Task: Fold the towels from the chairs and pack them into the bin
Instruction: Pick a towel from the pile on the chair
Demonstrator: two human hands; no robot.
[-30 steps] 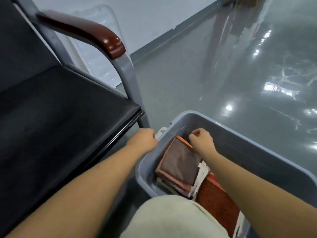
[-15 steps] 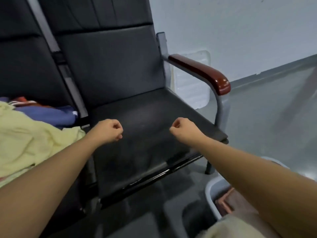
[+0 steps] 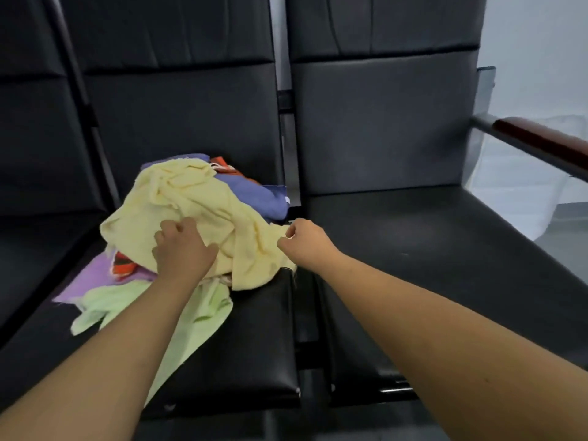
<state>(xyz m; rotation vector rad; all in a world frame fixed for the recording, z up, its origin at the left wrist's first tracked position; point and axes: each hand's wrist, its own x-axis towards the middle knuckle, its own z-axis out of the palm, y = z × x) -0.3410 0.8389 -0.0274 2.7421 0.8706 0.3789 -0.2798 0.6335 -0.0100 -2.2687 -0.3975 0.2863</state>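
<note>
The left hand rests loose fingers on the yellow towel. At its 3 o'clock, the right hand pinches the edge, probably to lift it.

A heap of towels lies on the seat of a black chair, left of centre. A yellow towel covers the top. The left hand rests on it, fingers spread over the cloth. At the heap's 3 o'clock the right hand pinches the yellow towel's edge with curled fingers. Other cloths poke out from under it: a blue towel at 1 o'clock, a lilac towel at 8 o'clock, an orange patterned cloth beside it, and a pale green towel at 6 o'clock. A second black chair stands just beside the first at 3 o'clock, its red-brown armrest at the far right.
</note>
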